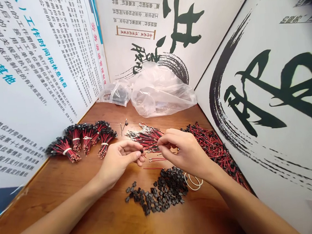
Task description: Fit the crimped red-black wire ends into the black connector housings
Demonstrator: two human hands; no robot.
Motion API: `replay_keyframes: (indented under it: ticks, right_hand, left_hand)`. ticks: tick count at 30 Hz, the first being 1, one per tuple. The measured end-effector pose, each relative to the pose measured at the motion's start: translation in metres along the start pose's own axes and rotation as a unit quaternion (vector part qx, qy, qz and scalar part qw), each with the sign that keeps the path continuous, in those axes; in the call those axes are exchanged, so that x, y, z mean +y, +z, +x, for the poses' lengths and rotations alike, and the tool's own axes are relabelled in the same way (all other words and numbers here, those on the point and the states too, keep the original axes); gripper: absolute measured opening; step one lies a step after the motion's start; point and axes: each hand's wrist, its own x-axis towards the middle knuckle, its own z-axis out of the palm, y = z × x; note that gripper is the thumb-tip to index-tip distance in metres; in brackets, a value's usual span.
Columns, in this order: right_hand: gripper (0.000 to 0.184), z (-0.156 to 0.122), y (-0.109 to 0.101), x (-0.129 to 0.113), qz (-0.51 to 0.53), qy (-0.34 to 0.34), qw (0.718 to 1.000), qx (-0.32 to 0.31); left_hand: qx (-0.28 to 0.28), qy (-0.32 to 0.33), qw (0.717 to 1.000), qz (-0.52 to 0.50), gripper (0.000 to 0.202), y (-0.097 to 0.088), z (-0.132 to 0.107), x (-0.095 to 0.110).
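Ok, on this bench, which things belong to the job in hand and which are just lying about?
Job in hand: the left hand pinching a small black connector; the right hand at the red-and-black wires; loose black connectors; tied wire bundles; pale rubber bands.

Just lying about: clear plastic bags; printed wall panels.

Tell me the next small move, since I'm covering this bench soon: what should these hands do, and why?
Probably the right hand should ease the wire end it appears to pinch into the small black connector held by the left hand. Both hands meet at that connector, loose connectors lie heaped nearby, and banded wire bundles with connectors sit to the left.
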Motion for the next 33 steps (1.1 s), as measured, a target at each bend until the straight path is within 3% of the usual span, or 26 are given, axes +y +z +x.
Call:
replay_keyframes:
  ticks: [17, 21, 23, 28, 33]
  right_hand:
    - [0.017, -0.002, 0.007, -0.006, -0.009, -0.024, 0.999, 0.029]
    - [0.014, -0.002, 0.004, -0.011, 0.005, 0.002, 1.0, 0.03]
    - [0.008, -0.001, -0.003, -0.012, 0.049, 0.05, 0.997, 0.026]
    - [0.018, 0.003, -0.012, -0.007, 0.226, 0.225, 0.947, 0.044]
    - [0.014, 0.002, 0.02, -0.012, 0.386, 0.246, 0.888, -0.034]
  left_hand:
    - [-0.002, 0.03, 1.0, -0.007, 0.01, 0.001, -0.004, -0.004]
    - [-0.009, 0.028, 0.999, -0.024, 0.011, 0.003, -0.005, -0.006]
    - [-0.002, 0.029, 0.999, -0.04, 0.012, 0.003, -0.005, -0.005]
    - [0.014, 0.048, 0.997, -0.066, 0.012, 0.003, -0.004, -0.002]
    - [-0.006, 0.049, 0.998, -0.04, 0.013, 0.005, -0.005, -0.002]
